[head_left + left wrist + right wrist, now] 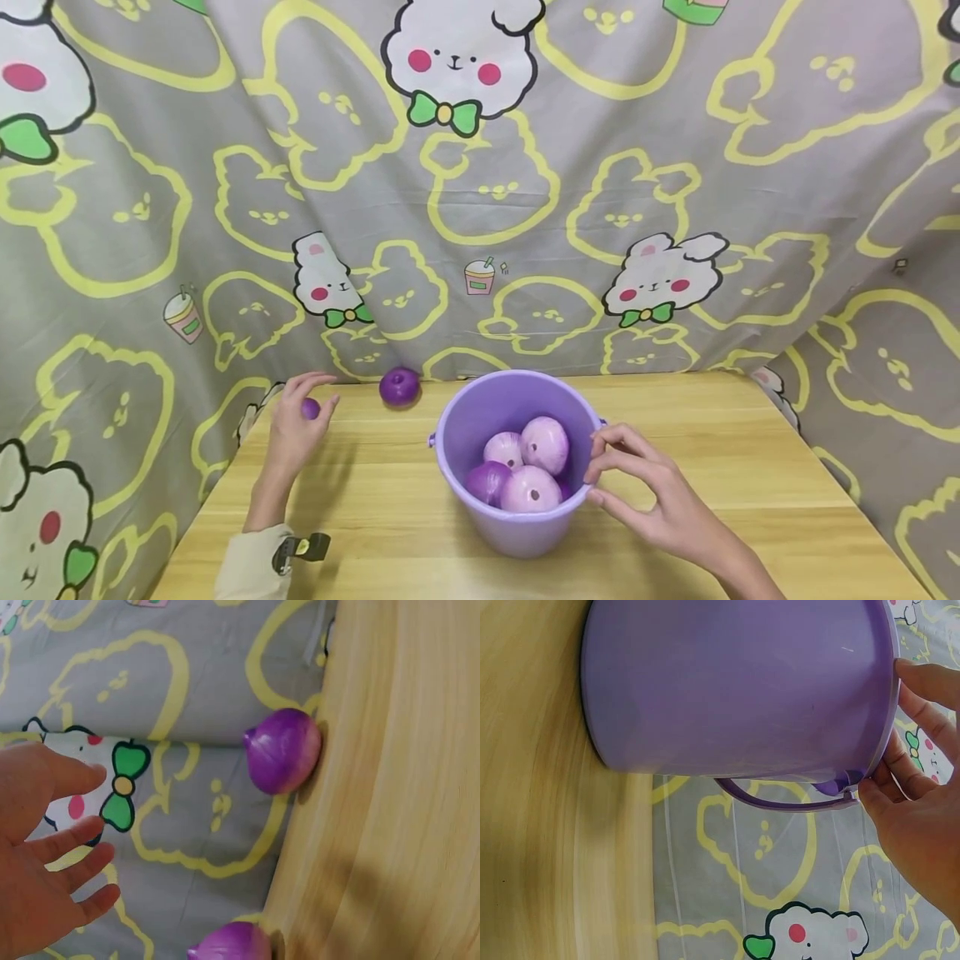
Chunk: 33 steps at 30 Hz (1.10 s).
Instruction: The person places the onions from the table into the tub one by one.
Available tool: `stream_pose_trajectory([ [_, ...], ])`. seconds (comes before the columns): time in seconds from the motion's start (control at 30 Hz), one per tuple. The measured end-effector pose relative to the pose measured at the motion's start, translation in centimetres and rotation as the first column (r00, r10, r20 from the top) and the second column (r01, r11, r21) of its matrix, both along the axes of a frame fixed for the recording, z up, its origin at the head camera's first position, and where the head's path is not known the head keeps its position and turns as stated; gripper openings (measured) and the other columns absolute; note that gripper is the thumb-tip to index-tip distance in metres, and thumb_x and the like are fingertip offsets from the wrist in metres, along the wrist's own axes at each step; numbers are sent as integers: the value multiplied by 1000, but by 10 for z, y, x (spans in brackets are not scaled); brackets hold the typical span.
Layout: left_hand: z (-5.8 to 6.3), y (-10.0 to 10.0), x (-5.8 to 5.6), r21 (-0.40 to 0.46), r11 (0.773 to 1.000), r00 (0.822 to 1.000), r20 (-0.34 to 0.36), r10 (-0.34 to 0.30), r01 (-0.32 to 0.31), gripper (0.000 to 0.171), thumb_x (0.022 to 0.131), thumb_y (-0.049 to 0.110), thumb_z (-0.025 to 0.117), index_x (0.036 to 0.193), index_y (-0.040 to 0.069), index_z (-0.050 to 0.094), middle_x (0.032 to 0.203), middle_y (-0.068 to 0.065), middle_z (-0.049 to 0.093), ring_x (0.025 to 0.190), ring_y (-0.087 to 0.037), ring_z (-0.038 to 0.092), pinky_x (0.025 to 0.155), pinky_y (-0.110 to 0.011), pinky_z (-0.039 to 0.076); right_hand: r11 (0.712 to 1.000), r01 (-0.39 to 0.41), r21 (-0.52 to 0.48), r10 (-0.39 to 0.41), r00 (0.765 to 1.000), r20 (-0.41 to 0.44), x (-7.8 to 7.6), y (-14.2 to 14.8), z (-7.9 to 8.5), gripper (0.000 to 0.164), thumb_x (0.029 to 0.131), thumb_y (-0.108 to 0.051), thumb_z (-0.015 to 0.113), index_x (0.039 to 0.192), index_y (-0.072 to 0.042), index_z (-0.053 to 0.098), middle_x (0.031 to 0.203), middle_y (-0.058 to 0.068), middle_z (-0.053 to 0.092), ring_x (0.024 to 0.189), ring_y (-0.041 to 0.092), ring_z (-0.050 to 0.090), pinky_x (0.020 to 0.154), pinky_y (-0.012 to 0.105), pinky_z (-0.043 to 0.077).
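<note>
A light purple bucket (517,529) stands on the table with several toy onions (531,490) inside, some pale and some dark purple. My right hand (660,492) pinches the bucket's right rim between thumb and fingers; the right wrist view shows the same grip (922,757). My left hand (296,421) hovers over the table's left side, fingers spread and holding nothing. Partly hidden behind it is a purple onion (310,408). Another purple onion (399,387) sits at the table's back edge. Both onions (283,750) appear in the left wrist view, apart from the hand (52,855).
The wooden table (375,517) ends at a grey curtain (495,217) printed with cartoon animals, which hangs behind and at both sides. The bucket's handle (780,802) hangs down on its far side. A black strap (303,547) sits on the left sleeve.
</note>
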<state>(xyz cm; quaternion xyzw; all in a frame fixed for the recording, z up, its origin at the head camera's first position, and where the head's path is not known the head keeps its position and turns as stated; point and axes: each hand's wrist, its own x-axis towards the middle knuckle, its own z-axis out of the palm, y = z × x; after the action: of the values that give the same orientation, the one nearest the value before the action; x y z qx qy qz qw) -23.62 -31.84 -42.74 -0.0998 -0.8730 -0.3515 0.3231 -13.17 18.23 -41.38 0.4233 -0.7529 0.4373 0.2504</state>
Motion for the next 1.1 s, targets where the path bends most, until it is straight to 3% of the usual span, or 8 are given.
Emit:
stream_pose_trajectory([
  [0.47, -7, -22, 0, -34, 998, 997, 61, 56, -54, 30, 87, 1, 77, 116, 4, 70, 132, -23, 56, 119, -46, 53, 88, -61, 46, 1000, -16, -3, 16, 1000, -2, -2, -2, -2, 41, 76, 6, 84, 103, -21, 69, 113, 7, 58, 109, 24, 55, 103, 23, 43],
  [0.8, -14, -33, -10, -54, 996, 994, 83, 70, -66, 30, 86, 2, 77, 115, 1, 70, 136, -30, 52, 118, -55, 44, 86, -65, 41, 1000, -5, -3, 5, 1000, -7, -1, 0, 1, 41, 76, 5, 85, 103, -21, 69, 115, 4, 58, 109, 24, 55, 102, 23, 43],
  [1.1, -25, -49, -10, -69, 995, 989, 128, 79, -71, 33, 87, 2, 78, 118, 2, 69, 139, -33, 46, 125, -61, 38, 85, -66, 39, 1000, -26, -7, 26, 1000, -17, -1, -4, 4, 39, 76, 6, 83, 102, -20, 69, 112, 8, 57, 107, 25, 55, 102, 24, 43],
])
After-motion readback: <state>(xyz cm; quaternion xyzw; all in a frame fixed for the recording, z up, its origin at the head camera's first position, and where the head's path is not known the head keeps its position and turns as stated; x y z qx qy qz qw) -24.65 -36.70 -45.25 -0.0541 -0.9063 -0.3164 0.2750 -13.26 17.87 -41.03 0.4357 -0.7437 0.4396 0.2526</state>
